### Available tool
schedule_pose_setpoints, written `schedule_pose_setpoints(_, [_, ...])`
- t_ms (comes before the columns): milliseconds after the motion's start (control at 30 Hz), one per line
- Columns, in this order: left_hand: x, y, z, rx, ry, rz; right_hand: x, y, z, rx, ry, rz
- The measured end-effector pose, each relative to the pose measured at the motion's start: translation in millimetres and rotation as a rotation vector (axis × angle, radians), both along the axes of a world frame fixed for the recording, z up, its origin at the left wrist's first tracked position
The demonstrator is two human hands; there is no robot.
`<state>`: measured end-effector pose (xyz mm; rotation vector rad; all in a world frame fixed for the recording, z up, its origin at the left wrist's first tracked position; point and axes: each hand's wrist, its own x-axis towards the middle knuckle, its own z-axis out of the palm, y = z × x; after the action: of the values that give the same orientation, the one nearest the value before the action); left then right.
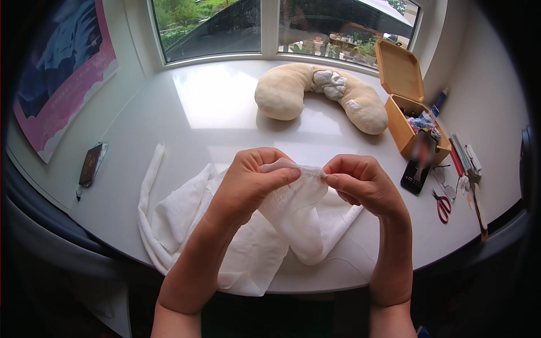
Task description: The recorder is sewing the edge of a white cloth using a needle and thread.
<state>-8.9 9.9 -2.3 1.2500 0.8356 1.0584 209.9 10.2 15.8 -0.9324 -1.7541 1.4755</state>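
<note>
A large piece of thin white cloth (242, 253) lies bunched over the near middle of the white table, with part of it lifted up. My left hand (262, 172) pinches its raised edge between thumb and fingers. To the right, my right hand (360, 180) is closed with thumb and forefinger at the other end of that edge. The edge runs taut between both hands, and the cloth hangs below it. Whether a needle is in my right fingers is too small to tell. A loose white thread (349, 262) trails on the table below the right hand.
A beige U-shaped neck pillow (282, 96) with stuffing showing sits near the window. At right stand an open wooden box (403, 124) of sewing bits, a phone (420, 163) and red-handled scissors (443, 208). A small dark packet (91, 164) lies far left. The table's front edge (321, 291) curves nearby.
</note>
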Motion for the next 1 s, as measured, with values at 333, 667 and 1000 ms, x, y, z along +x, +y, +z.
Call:
schedule_pose_setpoints(333, [2,-1,1,0.027,0.010,0.035,0,0,0,0.013,0.002,-0.018])
schedule_pose_setpoints(667, [3,-2,1,0.050,0.070,0.059,-5,-1,-3,0.043,-0.027,-0.046])
schedule_pose_setpoints(1000, [2,-1,1,-0.031,-0.028,0.027,-5,-2,0,0.077,-0.052,-0.074])
